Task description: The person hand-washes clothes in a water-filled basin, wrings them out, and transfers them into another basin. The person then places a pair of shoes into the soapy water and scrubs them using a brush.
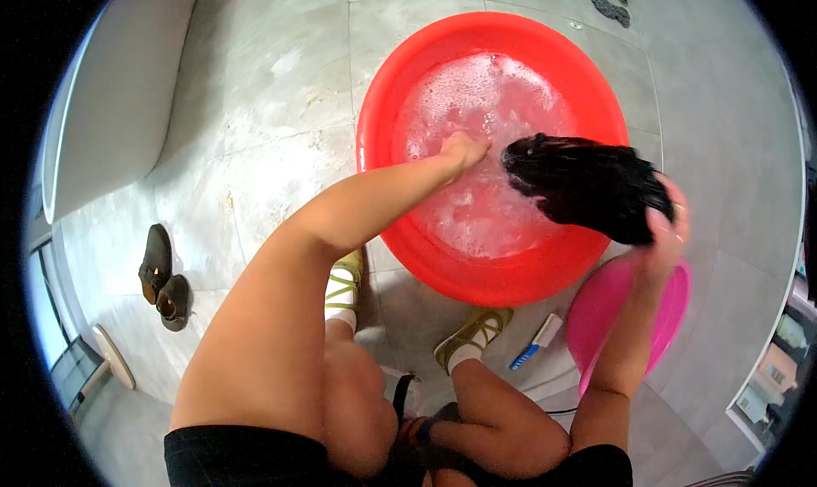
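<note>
A large red basin holds foamy water. My left hand is over the middle of the basin at the water, its fingers curled; what they hold, if anything, is hidden. On the right, my right hand grips one end of a wet black cloth. The cloth stretches across the basin's right rim, and its far end hangs over the suds close to my left hand. Its outline is slightly blurred.
A pink basin stands beside the red one, under my right forearm. A blue-handled brush lies on the tiled floor. Dark shoes sit at left, a dark grey item at upper right. Bottles line a shelf at right.
</note>
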`<state>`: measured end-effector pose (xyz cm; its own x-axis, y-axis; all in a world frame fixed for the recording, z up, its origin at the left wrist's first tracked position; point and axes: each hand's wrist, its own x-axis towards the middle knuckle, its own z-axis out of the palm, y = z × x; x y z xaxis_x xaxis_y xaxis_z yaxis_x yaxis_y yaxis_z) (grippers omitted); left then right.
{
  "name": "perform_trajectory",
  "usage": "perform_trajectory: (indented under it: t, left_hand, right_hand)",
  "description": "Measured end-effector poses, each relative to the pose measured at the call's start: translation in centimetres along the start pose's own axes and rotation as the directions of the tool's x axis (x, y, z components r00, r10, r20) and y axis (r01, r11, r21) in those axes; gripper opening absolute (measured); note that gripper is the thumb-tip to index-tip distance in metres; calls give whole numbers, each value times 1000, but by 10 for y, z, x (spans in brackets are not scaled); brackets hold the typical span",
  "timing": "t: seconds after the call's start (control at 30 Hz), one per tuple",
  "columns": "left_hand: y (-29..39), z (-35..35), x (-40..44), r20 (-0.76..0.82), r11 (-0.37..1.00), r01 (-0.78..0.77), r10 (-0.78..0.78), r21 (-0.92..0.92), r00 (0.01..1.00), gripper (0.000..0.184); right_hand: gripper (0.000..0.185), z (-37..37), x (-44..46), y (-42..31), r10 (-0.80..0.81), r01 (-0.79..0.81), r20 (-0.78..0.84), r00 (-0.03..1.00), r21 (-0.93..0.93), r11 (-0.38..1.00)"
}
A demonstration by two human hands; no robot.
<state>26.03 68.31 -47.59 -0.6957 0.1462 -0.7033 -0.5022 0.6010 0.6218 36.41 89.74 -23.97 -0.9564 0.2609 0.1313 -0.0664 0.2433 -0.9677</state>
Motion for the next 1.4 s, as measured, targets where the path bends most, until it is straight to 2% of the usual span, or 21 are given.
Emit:
perform_trajectory:
  t: [0.03,0.13,0.17,0.23,0.37,0.47,0.5,0.6,0.7,0.73,0.77,0.8,0.83,0.93,1.03,1.1,1.2,1.27,1.3,1.33,1.4]
  left_hand:
    - [-4,0,1,93,993,-61,71,-101,993,62]
    - [5,4,-5,304,875,73,87,-479,949,66]
    - [11,5,-11,312,851,86,94,-518,946,64]
    - [30,3,-31,324,801,106,113,-589,939,61]
    - [57,-6,-56,630,703,274,311,-656,711,58]
    - [50,9,-43,514,812,79,287,-578,808,52]
    - [40,18,-28,430,857,18,240,-515,870,51]
    - [29,19,-19,228,921,-26,123,-388,966,50]
    - [20,33,0,-72,991,-128,130,27,989,56]
    - [27,26,-14,-66,987,-140,145,80,987,58]
    - [35,20,-31,-59,980,-152,161,131,985,62]
    - [39,13,-42,-50,970,-165,177,181,983,66]
    - [36,10,-41,89,898,-238,221,370,971,71]
    - [27,13,-36,176,777,-259,192,574,966,69]
    - [31,7,-32,229,822,-217,109,526,967,67]
    - [34,4,-30,257,839,-213,91,501,962,64]
    - [39,-9,-28,324,862,-224,74,455,943,59]
    - [13,1,-12,121,954,-170,144,247,982,58]
    - [7,4,-15,54,961,-187,180,203,982,60]
    - [4,6,-17,-18,964,-213,219,159,976,62]
    - [-2,10,-8,108,987,-148,155,-63,982,67]
  right_hand:
    - [46,-4,-2,-14,-58,60,-53,997,32,998]
    - [45,-3,1,-42,-144,159,-97,985,167,973]
    - [40,8,0,-47,-158,189,-192,969,154,970]
    - [38,8,-1,-34,-156,169,-142,978,86,982]
    - [29,29,3,3,-48,32,-80,996,-192,981]
    - [31,48,10,42,-29,45,72,997,-240,970]
    - [35,49,14,60,-84,120,110,990,-382,916]
    - [41,52,20,123,-1,58,107,994,-525,849]
    - [45,52,19,208,161,-51,106,981,-667,744]
    - [48,58,16,216,213,-94,81,974,-707,701]
    - [52,65,11,225,401,-227,33,916,-780,583]
    - [51,71,-2,252,158,42,136,978,-872,487]
    - [50,83,-7,240,287,17,137,948,-923,386]
    - [53,73,10,214,586,107,214,782,-971,212]
    - [54,63,33,243,757,-65,18,654,-995,80]
    - [49,60,-2,302,378,-78,84,922,-915,395]
    - [50,71,1,240,434,-63,76,898,-953,297]
    - [50,65,6,266,419,27,67,905,-995,99]
    - [48,85,11,217,552,-186,-73,830,-971,150]
    - [48,90,2,218,512,-52,31,858,-988,148]
    - [49,93,-12,231,422,225,255,870,-967,120]
